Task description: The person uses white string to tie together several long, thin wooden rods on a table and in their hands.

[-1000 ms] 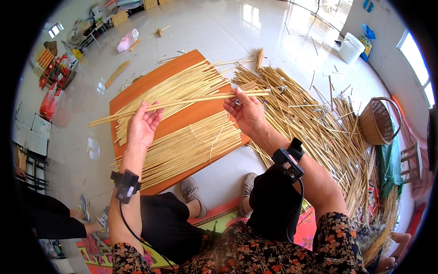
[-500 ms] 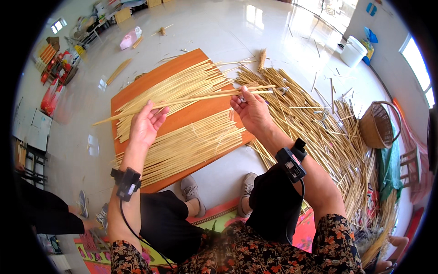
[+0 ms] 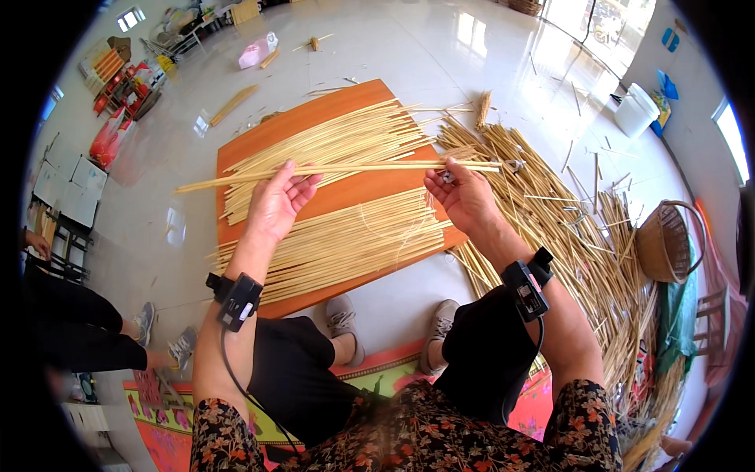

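A few long pale straw stalks [image 3: 370,167] stretch nearly level between my hands over the low orange-brown board. My left hand [image 3: 275,206] pinches them with thumb and forefinger towards their left end, the other fingers loosely curled. Near their right end, my right hand [image 3: 465,197] grips them in the same way; a small shiny bit shows at its fingers. Below them on the board [image 3: 346,106] lie two rows of similar stalks: a far row [image 3: 338,140] and a near row [image 3: 338,240]. Thin white thread [image 3: 407,234] trails over the near row's right part.
A big loose heap of straw [image 3: 543,204] covers the floor at right, beside a wicker basket [image 3: 662,244]. A white bucket [image 3: 635,112] stands farther back. At the left are another person's legs [image 3: 79,322]. A patterned mat [image 3: 393,370] lies under my feet.
The held stalks have gone from slanting and slightly spread to nearly level and closer together. Both hands still grip them. My view has shifted a little, so the scene sits farther right.
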`<act>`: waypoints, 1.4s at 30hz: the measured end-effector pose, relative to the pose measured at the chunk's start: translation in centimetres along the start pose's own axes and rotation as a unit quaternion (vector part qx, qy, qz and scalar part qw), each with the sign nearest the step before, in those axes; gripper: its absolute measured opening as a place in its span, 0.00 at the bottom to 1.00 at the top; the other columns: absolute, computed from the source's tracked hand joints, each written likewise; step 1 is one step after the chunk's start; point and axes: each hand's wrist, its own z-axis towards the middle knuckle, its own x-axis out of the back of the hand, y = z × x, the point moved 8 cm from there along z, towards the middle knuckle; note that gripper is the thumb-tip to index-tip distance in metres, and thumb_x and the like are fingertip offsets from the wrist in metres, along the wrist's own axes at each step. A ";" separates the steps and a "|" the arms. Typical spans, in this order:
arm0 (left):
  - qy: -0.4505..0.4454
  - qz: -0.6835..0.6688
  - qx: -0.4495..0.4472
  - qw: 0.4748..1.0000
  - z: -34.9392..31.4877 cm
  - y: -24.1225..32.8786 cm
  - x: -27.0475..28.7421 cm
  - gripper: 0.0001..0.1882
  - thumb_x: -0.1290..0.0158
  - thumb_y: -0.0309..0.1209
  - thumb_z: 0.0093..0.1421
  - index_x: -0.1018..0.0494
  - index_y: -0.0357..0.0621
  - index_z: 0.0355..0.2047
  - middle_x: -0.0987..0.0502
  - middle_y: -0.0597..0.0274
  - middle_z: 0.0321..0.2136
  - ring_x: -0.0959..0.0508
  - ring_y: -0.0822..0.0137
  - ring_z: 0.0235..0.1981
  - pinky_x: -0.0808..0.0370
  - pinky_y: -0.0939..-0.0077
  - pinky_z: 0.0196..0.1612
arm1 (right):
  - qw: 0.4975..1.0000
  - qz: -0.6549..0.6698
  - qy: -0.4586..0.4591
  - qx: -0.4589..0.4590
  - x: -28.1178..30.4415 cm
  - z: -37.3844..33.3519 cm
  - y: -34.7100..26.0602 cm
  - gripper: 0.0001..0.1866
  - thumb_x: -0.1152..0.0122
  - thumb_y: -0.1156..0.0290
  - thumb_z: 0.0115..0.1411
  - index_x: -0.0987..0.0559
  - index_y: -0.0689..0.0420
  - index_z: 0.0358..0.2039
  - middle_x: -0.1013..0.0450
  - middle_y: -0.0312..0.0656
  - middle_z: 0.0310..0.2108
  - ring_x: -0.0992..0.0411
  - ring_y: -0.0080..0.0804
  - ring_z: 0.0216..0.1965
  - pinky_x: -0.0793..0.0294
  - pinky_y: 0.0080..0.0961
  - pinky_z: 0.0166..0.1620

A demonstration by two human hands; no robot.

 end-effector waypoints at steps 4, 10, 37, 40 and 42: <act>-0.008 0.004 -0.026 1.000 0.0 0.0 0.2 0.13 0.46 0.34 0.62 0.28 0.40 0.42 0.22 0.53 0.41 0.21 0.61 0.43 0.20 0.77 0.41 | 0.999 0.053 -0.001 -0.012 -0.5 0.2 0.6 0.09 0.41 0.70 0.61 0.31 0.59 0.35 0.30 0.43 0.33 0.27 0.37 0.36 0.19 0.31 0.42; -0.064 -0.016 -0.057 0.996 -0.5 -0.2 -0.9 0.09 0.46 0.35 0.62 0.27 0.45 0.39 0.22 0.53 0.41 0.21 0.60 0.42 0.19 0.74 0.40 | 1.000 0.010 -0.016 -0.007 1.3 2.2 1.8 0.05 0.41 0.72 0.61 0.26 0.58 0.32 0.27 0.40 0.29 0.25 0.33 0.33 0.20 0.32 0.40; -0.041 -0.025 -0.093 0.994 -0.9 1.4 0.4 0.09 0.45 0.34 0.61 0.27 0.43 0.36 0.21 0.56 0.33 0.19 0.60 0.37 0.19 0.72 0.36 | 1.000 -0.019 0.010 0.001 3.3 2.7 0.8 0.06 0.43 0.71 0.62 0.27 0.60 0.33 0.28 0.42 0.30 0.25 0.36 0.34 0.20 0.33 0.43; -0.040 -0.038 -0.086 0.995 -0.5 1.0 1.6 0.13 0.44 0.37 0.60 0.27 0.39 0.37 0.21 0.54 0.33 0.19 0.61 0.36 0.19 0.71 0.37 | 0.999 -0.042 -0.011 0.020 2.2 2.6 0.9 0.05 0.44 0.71 0.63 0.27 0.59 0.33 0.27 0.42 0.29 0.25 0.34 0.34 0.20 0.31 0.43; -0.033 -0.033 -0.082 0.996 -0.3 0.8 2.4 0.12 0.45 0.36 0.61 0.27 0.40 0.38 0.21 0.55 0.34 0.19 0.61 0.37 0.19 0.74 0.37 | 0.998 -0.039 -0.020 0.034 1.0 2.0 0.9 0.07 0.41 0.70 0.61 0.27 0.60 0.32 0.27 0.42 0.28 0.25 0.37 0.34 0.21 0.34 0.44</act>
